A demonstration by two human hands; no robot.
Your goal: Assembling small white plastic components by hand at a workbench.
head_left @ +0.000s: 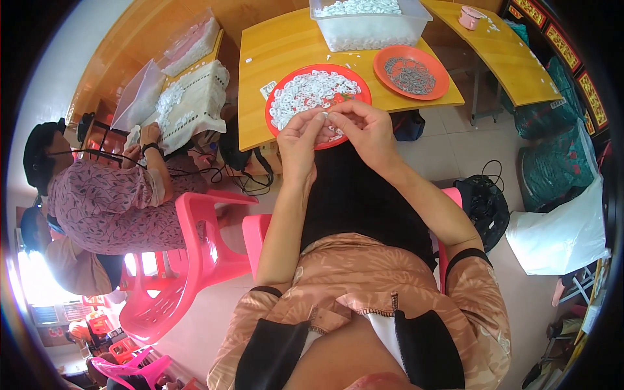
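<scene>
Above the near edge of a red round tray, my left hand and my right hand meet with their fingertips together. Pinched between them is a small white plastic piece, mostly covered by the fingers. Many loose white plastic pieces lie spread over the tray. To the right, an orange-red plate holds a heap of small grey metal parts, which look like screws. Both hands are closed in a pinch.
A clear plastic bin full of white pieces stands at the table's back. At left, another person works at a cloth-covered table. A pink chair stands between us. Bags line the floor at right.
</scene>
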